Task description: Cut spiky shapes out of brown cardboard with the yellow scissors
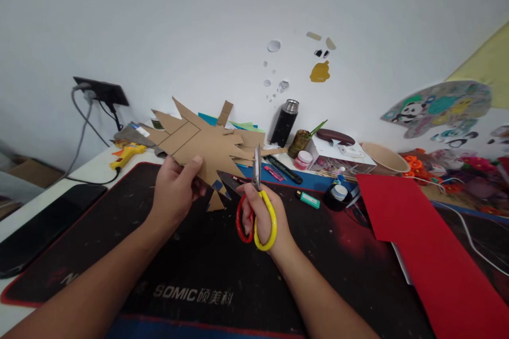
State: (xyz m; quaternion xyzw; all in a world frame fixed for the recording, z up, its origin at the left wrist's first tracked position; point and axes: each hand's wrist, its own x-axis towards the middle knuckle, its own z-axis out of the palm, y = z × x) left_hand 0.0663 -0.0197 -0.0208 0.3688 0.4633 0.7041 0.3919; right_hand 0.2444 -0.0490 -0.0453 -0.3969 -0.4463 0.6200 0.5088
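Observation:
My left hand [175, 190] grips a jagged piece of brown cardboard [202, 143] with pencil lines and pointed spikes, held up above a black desk mat [191, 275]. My right hand [262, 212] is closed through the handles of scissors [256, 206], one handle red and one yellow. The blades point upward and touch the cardboard's right edge. A small triangular cardboard scrap [216, 202] hangs just below the piece, between both hands.
A red sheet [417, 243] lies at right. Behind are a black flask [284, 123], a yellow glue gun [127, 154], markers [280, 169], a tape roll [338, 193], a white box [338, 156], a bowl [384, 158], and a wall socket with cables [99, 92].

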